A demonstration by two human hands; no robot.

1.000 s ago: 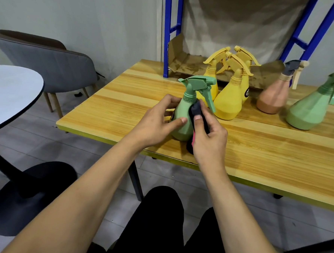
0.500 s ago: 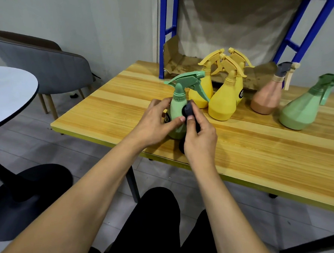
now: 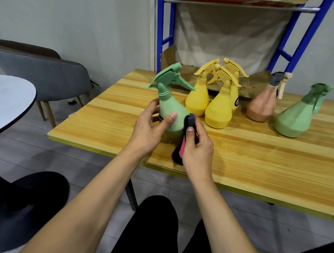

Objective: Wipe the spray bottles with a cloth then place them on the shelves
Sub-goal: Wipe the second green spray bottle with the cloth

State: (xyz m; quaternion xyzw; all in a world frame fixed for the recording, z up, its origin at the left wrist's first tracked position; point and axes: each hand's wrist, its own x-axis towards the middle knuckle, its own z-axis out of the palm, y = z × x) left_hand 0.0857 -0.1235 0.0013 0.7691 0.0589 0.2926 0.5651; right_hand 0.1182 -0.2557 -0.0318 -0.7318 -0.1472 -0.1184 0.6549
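A light green spray bottle point(image 3: 170, 107) stands near the front of the wooden table point(image 3: 258, 159), tilted a little to the left. My left hand point(image 3: 146, 131) grips its body, thumb across the front. My right hand point(image 3: 197, 147) holds a dark cloth with a pink edge point(image 3: 190, 122) and presses it against the bottle's right side. Behind stand three yellow spray bottles point(image 3: 219, 108), a salmon-pink bottle point(image 3: 262, 104) and another green bottle point(image 3: 295, 116). The blue shelf frame point(image 3: 160, 38) rises at the table's back.
A cardboard sheet point(image 3: 187, 72) lies on the lowest shelf behind the bottles. A grey chair point(image 3: 48, 74) and a round white table point(image 3: 5, 100) with a black base stand to the left. My dark-clad legs show below the table's front edge.
The view has lifted, so the shelf bar above now shows. The green bottle has turned and tilted left in my left hand. The cloth has slid down its right side.
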